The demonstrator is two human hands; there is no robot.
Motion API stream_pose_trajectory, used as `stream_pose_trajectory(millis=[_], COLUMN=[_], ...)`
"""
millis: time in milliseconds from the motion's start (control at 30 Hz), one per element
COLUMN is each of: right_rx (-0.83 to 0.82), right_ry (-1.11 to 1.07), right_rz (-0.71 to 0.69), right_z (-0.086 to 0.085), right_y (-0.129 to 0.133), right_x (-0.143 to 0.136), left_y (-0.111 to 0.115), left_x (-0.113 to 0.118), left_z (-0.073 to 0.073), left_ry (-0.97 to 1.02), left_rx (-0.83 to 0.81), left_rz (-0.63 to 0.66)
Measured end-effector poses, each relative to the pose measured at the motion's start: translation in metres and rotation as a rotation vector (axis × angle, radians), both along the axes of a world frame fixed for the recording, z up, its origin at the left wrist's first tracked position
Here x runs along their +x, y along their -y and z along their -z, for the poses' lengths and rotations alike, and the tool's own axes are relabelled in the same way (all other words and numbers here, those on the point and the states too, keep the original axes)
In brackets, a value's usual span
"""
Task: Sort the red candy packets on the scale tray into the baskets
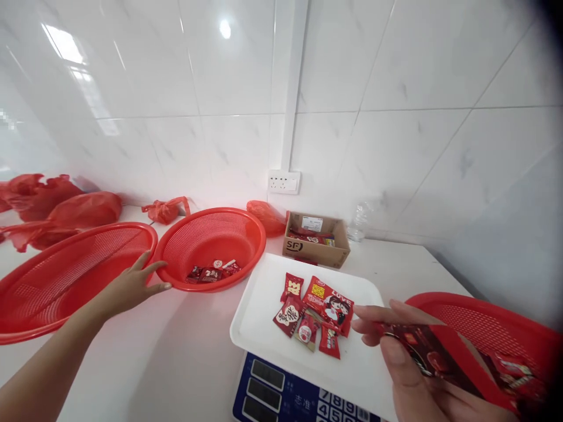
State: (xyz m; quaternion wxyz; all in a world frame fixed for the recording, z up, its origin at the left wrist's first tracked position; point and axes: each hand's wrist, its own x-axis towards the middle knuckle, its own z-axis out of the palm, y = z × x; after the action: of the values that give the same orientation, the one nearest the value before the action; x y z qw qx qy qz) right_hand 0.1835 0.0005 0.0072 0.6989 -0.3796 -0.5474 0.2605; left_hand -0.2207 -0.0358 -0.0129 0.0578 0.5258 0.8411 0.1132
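My left hand (pixel 134 287) is stretched out with its fingers apart, over the touching rims of the left red basket (pixel 65 252) and the middle red basket (pixel 259 234). Whether it presses on a rim I cannot tell. Between thumb and fingers, my right hand (pixel 407 363) grips a dark red packet (pixel 433 354) at the right side of the white scale tray (pixel 259 305). On that tray lie several wrapped sweets (pixel 288 315) and a larger red packet with cartoon figures (pixel 332 302). The blue scale (pixel 303 401) carries the tray; its displays look dark.
Red and dark packets (pixel 213 272) lie in the middle basket. A cardboard box (pixel 316 252) of packets, a red bag (pixel 266 218) and a clear plastic bottle (pixel 361 221) stand by the wall. Another red basket (pixel 475 310) is at right; tied red bags (pixel 85 211) lie at left.
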Motion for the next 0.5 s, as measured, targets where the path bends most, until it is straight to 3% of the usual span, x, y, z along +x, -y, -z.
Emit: stream_pose_trajectory(millis=[300,500], right_rx=[-0.045,-0.048], right_ry=[-0.048,-0.034], right_rz=[-0.015,-0.068], right_z=[0.002,0.006], right_y=[0.003,0.003], right_x=[0.001,0.007], left_y=[-0.017,-0.032], left_x=[0.006,-0.016], left_z=[-0.015,-0.012], left_ry=[-0.036,0.000], left_rx=[-0.071,-0.023], left_rz=[0.005,-0.217])
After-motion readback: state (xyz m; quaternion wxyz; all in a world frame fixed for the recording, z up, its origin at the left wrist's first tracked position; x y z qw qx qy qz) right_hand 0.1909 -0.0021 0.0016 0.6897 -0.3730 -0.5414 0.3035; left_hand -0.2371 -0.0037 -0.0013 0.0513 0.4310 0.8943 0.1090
